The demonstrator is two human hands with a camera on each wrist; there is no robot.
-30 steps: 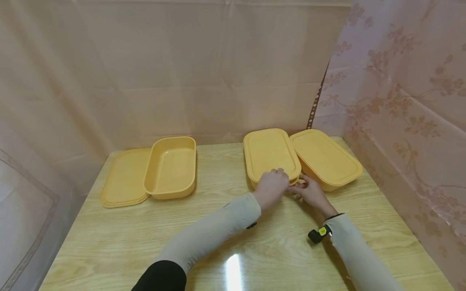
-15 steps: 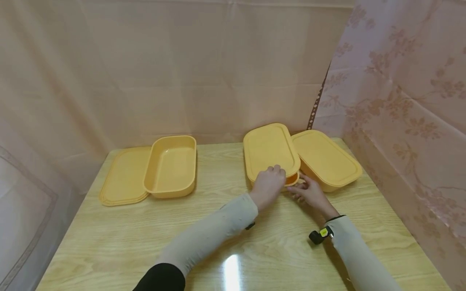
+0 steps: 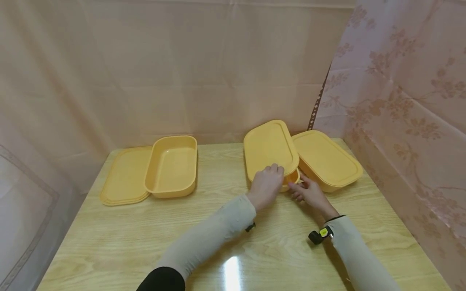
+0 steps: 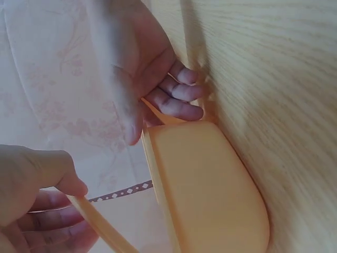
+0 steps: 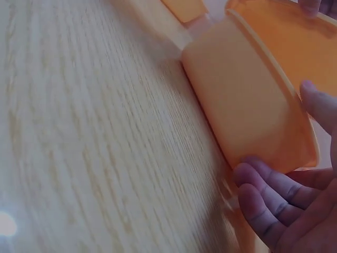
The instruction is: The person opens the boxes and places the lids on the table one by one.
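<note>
My left hand point(image 3: 267, 186) pinches the near edge of a yellow lid point(image 3: 271, 147), its thumb on top and fingers beneath in the left wrist view. The lid slants up, its near edge raised off a yellow food container point(image 5: 237, 95). Between lid and rim a gap shows the container's orange-looking inside. At the container's near right corner my right hand point(image 3: 312, 195) holds on, thumb over the rim and fingertips against the outer wall. The container's far part is hidden under the lid.
Right beside it stands a second yellow container point(image 3: 325, 157) with its lid on. To the left is an uncovered yellow container point(image 3: 170, 169), overlapping a flat yellow lid point(image 3: 123, 178). Cloth curtains point(image 3: 218, 81) hang behind and beside the wooden table point(image 3: 204, 250).
The left hand has drawn the lid's near edge up and slightly left, widening the gap above the container. The right hand has stayed at the corner, its thumb now over the rim.
</note>
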